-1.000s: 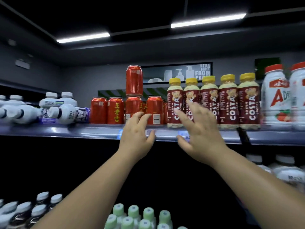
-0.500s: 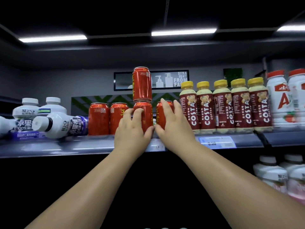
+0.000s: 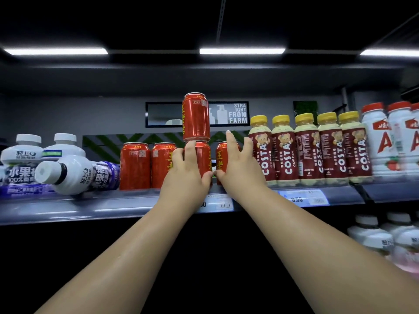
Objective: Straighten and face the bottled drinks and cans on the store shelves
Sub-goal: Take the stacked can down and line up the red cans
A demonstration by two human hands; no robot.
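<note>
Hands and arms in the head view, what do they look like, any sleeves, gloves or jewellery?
The left forearm and right forearm are bare to the frame's lower edge; no sleeves show. The left hand and right hand wear no gloves, and no ring, watch or bracelet is visible.
</note>
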